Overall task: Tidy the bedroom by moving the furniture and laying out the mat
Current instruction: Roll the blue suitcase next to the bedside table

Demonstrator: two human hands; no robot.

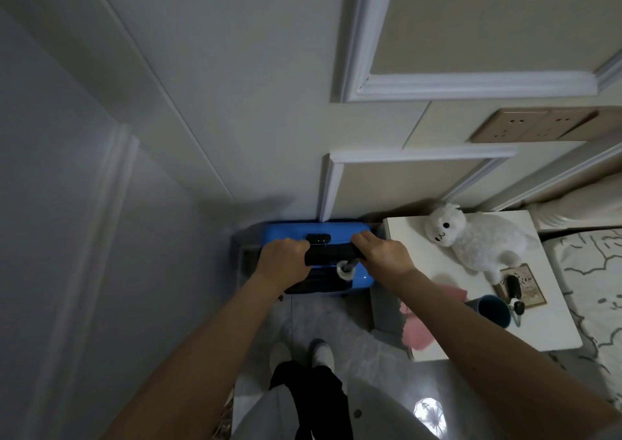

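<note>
A blue suitcase (336,229) stands upright against the wall in the narrow gap beside a white bedside table (420,261). Its black pull handle (330,254) is raised above the case top. My left hand (282,261) grips the handle's left end and my right hand (383,254) grips its right end, fingers curled over the bar. No mat is in view.
On the bedside table lie a white plush alpaca (471,237), a dark blue cup (493,310), keys (515,291) on a small card and a pink fluffy item (417,328). The bed (592,288) is at the right. A wall closes the left side; my feet (303,352) stand on glossy floor.
</note>
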